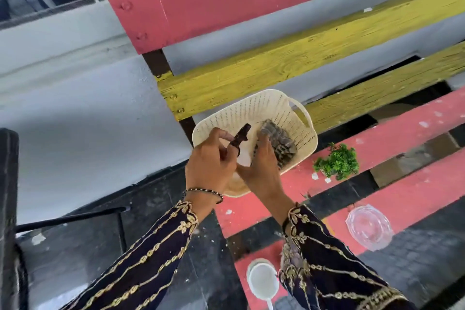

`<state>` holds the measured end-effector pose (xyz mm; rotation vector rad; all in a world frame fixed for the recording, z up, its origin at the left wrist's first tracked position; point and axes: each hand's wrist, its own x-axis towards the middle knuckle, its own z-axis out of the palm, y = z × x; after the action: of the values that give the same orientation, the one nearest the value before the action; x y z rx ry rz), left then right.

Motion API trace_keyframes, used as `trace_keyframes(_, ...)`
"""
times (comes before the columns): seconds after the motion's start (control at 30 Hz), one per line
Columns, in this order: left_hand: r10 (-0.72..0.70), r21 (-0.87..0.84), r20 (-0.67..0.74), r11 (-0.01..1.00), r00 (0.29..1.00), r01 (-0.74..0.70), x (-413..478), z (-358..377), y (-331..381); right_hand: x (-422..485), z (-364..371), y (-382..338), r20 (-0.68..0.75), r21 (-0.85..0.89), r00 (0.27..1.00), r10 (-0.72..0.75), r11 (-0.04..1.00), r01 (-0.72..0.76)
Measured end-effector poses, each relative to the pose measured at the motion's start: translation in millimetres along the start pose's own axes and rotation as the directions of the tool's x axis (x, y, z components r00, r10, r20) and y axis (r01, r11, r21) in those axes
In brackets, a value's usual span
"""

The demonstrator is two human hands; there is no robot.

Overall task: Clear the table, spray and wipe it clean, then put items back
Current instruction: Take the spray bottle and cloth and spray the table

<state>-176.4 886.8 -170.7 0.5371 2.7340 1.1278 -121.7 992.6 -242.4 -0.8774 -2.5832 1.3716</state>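
We find the cream perforated plastic basket (284, 108) at the corner of the red-and-yellow slatted wooden table (377, 133), and part of it seems to project past the plank end. In our judgement, pressing on that side could tip it off. The open gaps between planks could also swallow a small item if one were dropped.

The left hand (211, 161) is curled, with thumb and forefinger pinching a small dark brown object (240, 137) over the basket. We cannot identify the object. The right hand (261, 166) lies with fingers extended on a grey patterned cloth (279, 143) inside the basket, and we see no closed grip.

Not yet cleared from the table are a green plastic sprig (337, 161), a clear glass dish (368, 226) and a white cup (263, 280).
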Motion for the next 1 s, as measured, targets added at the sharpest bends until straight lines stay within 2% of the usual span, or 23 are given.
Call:
trace_keyframes(0.1, -0.082, -0.015, 0.063, 0.996, 0.995, 0.083, 6, -5, -19, 24, 17, -1, 0.022, 0.000, 0.999, -0.029, 1.000, 0.029)
trace_keyframes(0.2, -0.166, -0.027, 0.179, 0.984, 0.970, 0.174, 6, 0, -22, 28, 12, -1, -0.036, -0.033, 0.987, -0.159, 0.987, 0.158)
trace_keyframes(0.27, -0.194, -0.004, 0.200, 0.980, 0.960, 0.199, 8, 8, -15, 27, -3, 0, -0.091, -0.046, 0.968, -0.235, 0.972, 0.231)
trace_keyframes(0.33, -0.155, 0.014, 0.127, 0.988, 0.980, 0.154, 14, 18, -3, 23, -22, 5, -0.182, 0.015, 0.955, -0.234, 0.971, 0.240)
trace_keyframes(0.4, -0.134, -0.013, 0.012, 0.991, 0.991, 0.134, 24, 30, 9, 21, -42, 11, -0.248, 0.066, 0.953, -0.172, 0.979, 0.194)
trace_keyframes(0.47, -0.211, -0.058, -0.055, 0.976, 0.976, 0.208, 36, 48, 10, 21, -60, 16, -0.242, 0.155, 0.964, -0.108, 0.977, 0.148)
trace_keyframes(0.5, -0.258, -0.054, -0.031, 0.965, 0.966, 0.256, 42, 58, 6, 22, -69, 17, -0.227, 0.193, 0.970, -0.088, 0.972, 0.133)
trace_keyframes(0.57, -0.317, 0.098, 0.159, 0.947, 0.935, 0.304, 53, 83, -8, 25, -84, 19, -0.223, 0.192, 0.969, -0.106, 0.970, 0.150)
trace_keyframes(0.63, -0.381, 0.300, 0.399, 0.914, 0.834, 0.274, 55, 106, -20, 27, -95, 22, -0.217, 0.148, 0.966, -0.141, 0.973, 0.175)
trace_keyframes(0.67, -0.408, 0.339, 0.469, 0.902, 0.783, 0.267, 55, 117, -24, 27, -98, 24, -0.205, 0.141, 0.967, -0.149, 0.974, 0.180)
trace_keyframes(0.73, -0.448, 0.307, 0.514, 0.892, 0.731, 0.331, 50, 136, -31, 26, -101, 26, -0.186, 0.146, 0.971, -0.153, 0.973, 0.181)
trace_keyframes(0.87, -0.487, 0.323, 0.457, 0.870, 0.744, 0.371, 46, 149, -34, 20, -99, 27, -0.197, 0.148, 0.967, -0.164, 0.970, 0.194)
trace_keyframes(1.0, -0.420, 0.171, 0.402, 0.907, 0.813, 0.384, 47, 130, -21, 9, -109, 16, -0.232, 0.109, 0.956, -0.181, 0.971, 0.211)
